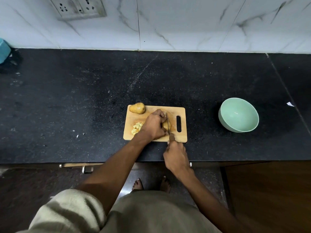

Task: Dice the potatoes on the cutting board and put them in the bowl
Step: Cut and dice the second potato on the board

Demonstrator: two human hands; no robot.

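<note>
Pale wooden cutting board (151,113); tan-brown whole potato (137,108); yellow dice (137,127); mint-green bowl (238,115); black speckled counter (84,98); white grey-veined marble wall (185,22).

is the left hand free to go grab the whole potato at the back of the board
Probably not yet: the left hand is holding the potato being cut. The whole potato lies just beyond it, with nothing between.

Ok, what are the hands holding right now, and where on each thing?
The right hand grips the steel kitchen knife by its handle. The left hand holds the brown-skinned potato piece from its left side, on the wooden cutting board.
</note>
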